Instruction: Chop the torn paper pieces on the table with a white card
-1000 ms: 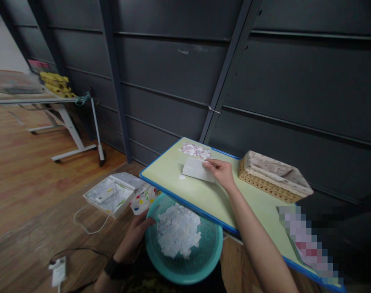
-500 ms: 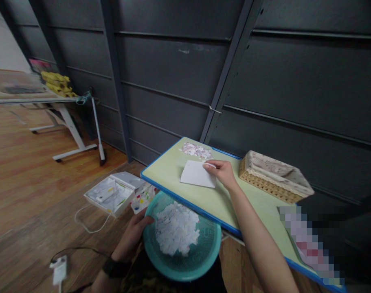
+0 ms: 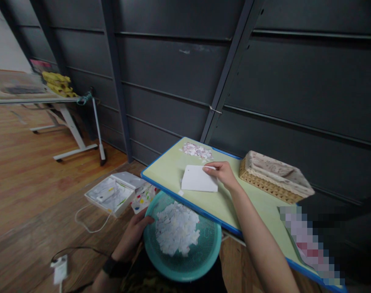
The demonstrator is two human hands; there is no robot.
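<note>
My right hand (image 3: 219, 173) pinches the upper right corner of a flat white card (image 3: 199, 179), thumb on top, tilted over the tabletop. Just past the card's lower left corner lies a small white paper scrap (image 3: 181, 193) near the table edge. My left hand (image 3: 140, 224) grips the rim of a teal mesh basket (image 3: 203, 264), held against the blue table edge. Inside it is a heap of torn white paper bits (image 3: 176, 230). A second pile of paper scraps (image 3: 196, 150) lies at the far end of the table, beyond the card.
The pale green table (image 3: 165, 165) has a blue edge. A lined wicker basket (image 3: 269, 187) stands on its right. On the floor at left are an open white box (image 3: 108, 195) with a cord and a power strip (image 3: 60, 270). A dark panelled wall (image 3: 167, 65) rises behind.
The right hand has brought the white card slightly nearer to the table's front edge. A small scrap now shows at the card's lower left. The left hand and teal basket stay put.
</note>
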